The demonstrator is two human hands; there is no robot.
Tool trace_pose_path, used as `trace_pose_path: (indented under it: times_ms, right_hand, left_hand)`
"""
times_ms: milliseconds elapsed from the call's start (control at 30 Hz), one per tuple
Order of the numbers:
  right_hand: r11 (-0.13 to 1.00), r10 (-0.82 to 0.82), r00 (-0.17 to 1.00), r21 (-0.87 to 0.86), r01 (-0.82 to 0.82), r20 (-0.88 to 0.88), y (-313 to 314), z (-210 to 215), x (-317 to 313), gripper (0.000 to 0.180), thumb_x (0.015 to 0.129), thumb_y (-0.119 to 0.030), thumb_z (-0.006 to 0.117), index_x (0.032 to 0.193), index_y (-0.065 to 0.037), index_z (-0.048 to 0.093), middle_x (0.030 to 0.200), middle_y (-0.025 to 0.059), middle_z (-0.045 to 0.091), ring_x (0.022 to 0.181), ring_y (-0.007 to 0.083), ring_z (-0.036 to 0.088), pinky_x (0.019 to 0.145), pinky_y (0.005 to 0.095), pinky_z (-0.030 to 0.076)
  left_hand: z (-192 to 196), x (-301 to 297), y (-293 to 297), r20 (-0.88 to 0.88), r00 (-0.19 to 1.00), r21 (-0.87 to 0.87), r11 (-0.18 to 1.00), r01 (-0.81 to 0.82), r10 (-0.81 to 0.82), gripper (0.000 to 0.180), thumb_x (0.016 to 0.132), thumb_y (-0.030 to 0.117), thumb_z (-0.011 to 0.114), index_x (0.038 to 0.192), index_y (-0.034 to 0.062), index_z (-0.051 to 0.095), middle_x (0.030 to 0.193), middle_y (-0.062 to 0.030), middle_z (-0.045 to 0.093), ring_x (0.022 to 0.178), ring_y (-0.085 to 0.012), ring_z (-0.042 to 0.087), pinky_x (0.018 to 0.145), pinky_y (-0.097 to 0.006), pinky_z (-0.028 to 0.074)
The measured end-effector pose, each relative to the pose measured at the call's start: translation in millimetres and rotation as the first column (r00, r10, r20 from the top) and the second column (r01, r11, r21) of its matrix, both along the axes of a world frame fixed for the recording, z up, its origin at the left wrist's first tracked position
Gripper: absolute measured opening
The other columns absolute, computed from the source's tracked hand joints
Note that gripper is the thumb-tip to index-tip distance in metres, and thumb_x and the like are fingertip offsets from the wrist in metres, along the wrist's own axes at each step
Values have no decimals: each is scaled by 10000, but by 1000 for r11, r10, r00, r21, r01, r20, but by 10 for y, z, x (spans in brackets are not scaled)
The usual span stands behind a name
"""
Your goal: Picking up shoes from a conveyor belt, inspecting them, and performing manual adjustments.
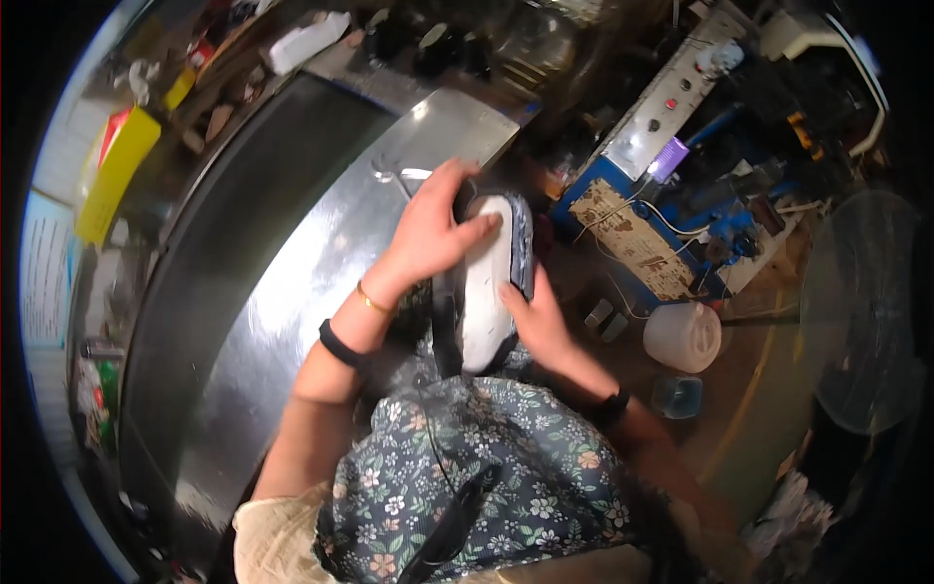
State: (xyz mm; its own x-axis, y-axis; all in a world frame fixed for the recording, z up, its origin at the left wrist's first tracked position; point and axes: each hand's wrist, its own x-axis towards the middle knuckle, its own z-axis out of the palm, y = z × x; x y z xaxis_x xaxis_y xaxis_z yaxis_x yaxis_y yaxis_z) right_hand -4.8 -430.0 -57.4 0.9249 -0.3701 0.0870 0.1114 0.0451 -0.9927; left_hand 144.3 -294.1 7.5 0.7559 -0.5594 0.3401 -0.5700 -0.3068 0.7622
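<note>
A shoe [484, 292] is held up in front of my apron, its long white underside turned toward me and its dark grey-blue side along the right. My left hand [435, 226] grips the upper end, with the thumb pressed on the white underside. Lower down, my right hand [541, 326] clasps the dark side, its thumb at the edge of the white face; its other fingers are hidden behind the shoe. Close to my left hand, a shiny metal piece [382, 173] shows on the metal table [292, 255].
Along the table's left side runs a dark belt-like strip [209, 253]. A blue machine [623, 229] with a button panel [671, 102] stands to the right. A white tub [683, 337] and a clear bluish container [677, 397] sit below it. Yellow board [119, 175] is at left.
</note>
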Motion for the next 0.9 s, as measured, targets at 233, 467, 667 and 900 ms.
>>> trace_pose_path:
  times_ms: [233,467,667,900]
  right_hand:
    - [947,278,951,205,-247,-139,-614,364,209,310,982,-228,614,1111,50,655,1002,27,688,870,84,609,803,248,493]
    - [900,329,748,431,-64,-577,-427,211,206,516,1055,-420,364,1241,-11,617,1146,142,690,1042,229,666,933,320,504]
    - [61,248,901,-922,-382,-357,-463,525,342,347,977,-239,476,1038,69,623,976,259,671,823,397,669,743,473,527]
    - [758,401,794,-322,-568,-456,-723,452,570,443,1056,-311,375,1240,41,571,1155,160,648,1129,261,597,982,350,439]
  left_hand:
    - [235,185,45,-665,717,-385,919,-87,-211,537,816,181,770,1269,21,530,1135,-81,629,1052,-158,584,919,-294,475]
    - [-295,-317,213,-531,841,-305,949,-74,-105,704,780,153,816,1338,15,409,1187,-90,581,1095,-174,552,958,-304,457]
    - [-377,-274,152,-518,855,-233,966,-112,-27,669,742,176,812,1292,11,467,1198,-154,567,1126,-255,558,996,-359,436]
    - [-363,-157,133,-453,887,-203,979,-8,-86,669,796,140,810,1320,0,419,1169,-91,585,1085,-165,546,963,-313,451]
